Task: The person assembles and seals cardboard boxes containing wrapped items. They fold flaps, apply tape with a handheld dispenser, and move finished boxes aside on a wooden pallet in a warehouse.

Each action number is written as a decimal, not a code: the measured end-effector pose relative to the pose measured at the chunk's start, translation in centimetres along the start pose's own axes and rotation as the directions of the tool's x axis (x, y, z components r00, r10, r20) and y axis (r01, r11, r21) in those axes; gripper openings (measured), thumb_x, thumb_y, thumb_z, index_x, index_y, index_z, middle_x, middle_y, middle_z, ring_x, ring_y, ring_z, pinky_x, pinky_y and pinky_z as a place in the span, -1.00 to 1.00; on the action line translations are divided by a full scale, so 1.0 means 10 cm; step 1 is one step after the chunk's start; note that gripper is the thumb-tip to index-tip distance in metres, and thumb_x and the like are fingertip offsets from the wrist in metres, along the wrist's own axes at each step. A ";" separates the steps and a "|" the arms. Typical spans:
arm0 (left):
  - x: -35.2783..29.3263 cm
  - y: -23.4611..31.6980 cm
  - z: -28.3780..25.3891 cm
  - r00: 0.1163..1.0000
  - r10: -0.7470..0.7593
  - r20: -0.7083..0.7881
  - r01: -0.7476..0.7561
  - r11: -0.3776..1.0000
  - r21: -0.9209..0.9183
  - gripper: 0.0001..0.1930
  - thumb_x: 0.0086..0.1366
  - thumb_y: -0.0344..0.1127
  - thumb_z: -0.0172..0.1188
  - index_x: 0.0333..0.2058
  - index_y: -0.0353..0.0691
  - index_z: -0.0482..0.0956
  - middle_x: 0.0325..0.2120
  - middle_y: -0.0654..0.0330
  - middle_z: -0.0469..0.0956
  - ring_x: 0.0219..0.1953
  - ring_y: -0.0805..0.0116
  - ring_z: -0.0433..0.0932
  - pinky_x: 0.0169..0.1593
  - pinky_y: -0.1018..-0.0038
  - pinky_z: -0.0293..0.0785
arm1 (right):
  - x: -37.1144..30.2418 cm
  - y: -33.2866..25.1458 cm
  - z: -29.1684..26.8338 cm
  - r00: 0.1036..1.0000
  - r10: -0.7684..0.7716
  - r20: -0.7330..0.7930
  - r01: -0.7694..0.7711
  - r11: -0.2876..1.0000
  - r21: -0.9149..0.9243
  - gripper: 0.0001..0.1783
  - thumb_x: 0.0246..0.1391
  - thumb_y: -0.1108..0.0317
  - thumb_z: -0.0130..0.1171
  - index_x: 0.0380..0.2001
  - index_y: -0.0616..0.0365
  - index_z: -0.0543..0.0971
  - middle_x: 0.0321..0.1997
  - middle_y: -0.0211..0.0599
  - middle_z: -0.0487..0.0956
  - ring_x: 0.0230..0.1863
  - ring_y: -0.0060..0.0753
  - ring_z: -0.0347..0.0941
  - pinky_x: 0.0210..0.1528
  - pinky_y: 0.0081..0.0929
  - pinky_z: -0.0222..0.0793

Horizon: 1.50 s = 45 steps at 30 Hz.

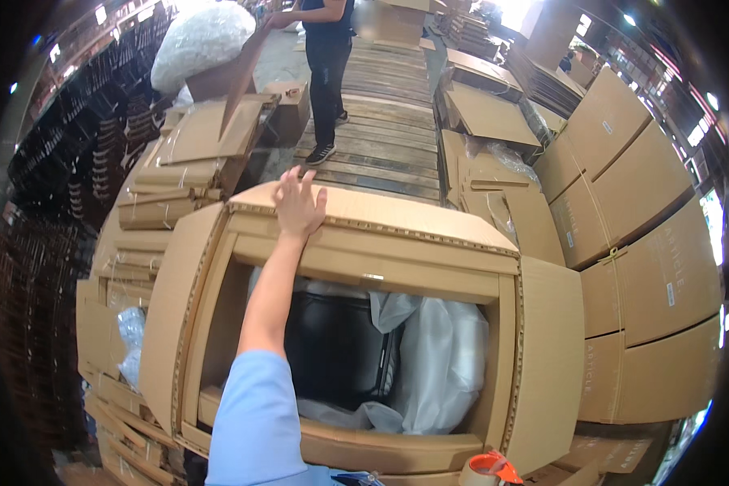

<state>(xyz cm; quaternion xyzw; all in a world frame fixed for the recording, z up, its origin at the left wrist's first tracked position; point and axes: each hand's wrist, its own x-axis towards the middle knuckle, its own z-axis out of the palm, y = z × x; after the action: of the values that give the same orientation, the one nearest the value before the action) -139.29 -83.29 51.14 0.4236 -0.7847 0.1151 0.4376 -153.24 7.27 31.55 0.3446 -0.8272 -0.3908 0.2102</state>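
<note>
A large open cardboard box [506,356] fills the middle, its flaps folded outward. Cardboard strips frame its inner rim. Inside lies a smooth black item [332,344], its kind unclear, with translucent white foam wrap [441,364] bunched mostly to its right. My left hand [298,209] reaches across the box and rests on the far flap [381,215], fingers spread and thumb to the right. The blue-sleeved left arm hides part of the box's left side. An orange tape dispenser [498,468] with a roll is at the near right edge. My right hand is out of view.
Flat cardboard [206,134] is stacked on the left, beside dark stacked furniture parts [40,275]. Tall closed cartons [624,243] stand at right. Beyond the box, a co-worker [326,73] holding a cardboard sheet [243,77] stands by a slatted wooden walkway [389,121].
</note>
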 end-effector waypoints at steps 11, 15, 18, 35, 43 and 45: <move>-1.28 0.24 -1.35 0.715 0.009 0.699 0.038 0.998 -0.052 -0.20 0.37 0.15 0.08 0.42 -0.27 0.26 0.50 -0.20 0.11 0.53 -0.28 0.05 0.48 -0.24 0.03 | 1.07 0.15 -0.76 0.982 0.190 -0.021 -0.117 0.685 0.719 -0.57 0.24 0.26 0.22 0.12 0.17 0.48 0.11 -0.13 0.52 0.15 -0.15 0.45 0.22 -0.10 0.40; -2.14 0.47 -3.20 0.374 0.481 0.793 0.074 0.837 -0.543 -0.47 0.47 0.12 0.10 0.26 -0.03 0.54 0.31 -0.02 0.48 0.42 -0.10 0.34 0.36 -0.14 0.27 | 1.47 0.39 -1.69 0.948 0.305 -0.092 0.010 0.260 0.965 -0.65 0.16 0.30 0.32 -0.02 0.19 0.56 -0.05 -0.18 0.60 0.00 -0.25 0.54 0.09 -0.19 0.48; -2.95 0.51 -4.58 0.611 0.099 0.785 0.398 0.819 -0.413 -0.55 0.48 0.05 0.14 0.19 -0.03 0.60 0.24 0.00 0.55 0.36 0.01 0.43 0.36 0.10 0.34 | 1.66 0.38 -2.26 0.978 0.157 -0.135 0.168 -0.224 0.960 -0.70 0.10 0.33 0.40 -0.13 0.21 0.62 -0.18 -0.22 0.67 -0.10 -0.33 0.61 -0.01 -0.26 0.55; -1.94 4.31 -8.36 0.336 -0.433 -0.836 -0.468 0.694 -0.547 -0.37 0.54 0.00 0.04 0.22 -0.57 0.46 -0.29 -0.55 0.62 -0.38 -0.05 0.74 -0.09 0.30 0.71 | -0.14 0.40 -4.70 -0.308 -0.850 -0.428 0.822 -0.464 0.330 -0.51 -0.07 -0.08 0.37 -0.41 0.21 0.75 -0.44 0.21 0.67 -0.27 0.25 0.69 -0.14 0.01 0.63; -3.22 4.19 -10.34 0.708 -0.480 -0.518 -0.198 0.570 -0.798 -0.17 0.61 0.14 -0.17 -0.18 -0.81 0.62 -0.35 -0.54 0.64 -0.46 -0.08 0.75 -0.17 0.21 0.75 | -1.72 -0.34 -3.96 -0.262 -0.932 -0.251 0.720 -0.362 0.592 -0.40 0.00 -0.10 0.30 -0.22 0.31 0.73 -0.29 0.24 0.72 -0.09 0.15 0.72 -0.05 -0.02 0.62; -3.65 3.90 -10.84 0.779 -0.319 -0.540 -0.137 0.754 -0.643 -0.19 0.63 0.13 -0.20 -0.21 -0.72 0.66 -0.37 -0.43 0.67 -0.46 -0.05 0.76 -0.26 0.21 0.75 | -1.96 -0.73 -3.81 -0.112 -0.980 -0.164 0.723 -0.193 0.663 -0.43 0.03 -0.06 0.30 -0.20 0.32 0.72 -0.28 0.20 0.73 -0.09 0.07 0.74 -0.10 -0.10 0.63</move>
<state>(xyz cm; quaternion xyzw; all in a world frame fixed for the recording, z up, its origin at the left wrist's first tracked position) -95.88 21.06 93.88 0.2225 -0.5622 -0.0548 0.7946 -113.56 -0.81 47.33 0.7732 -0.4095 -0.2129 -0.4348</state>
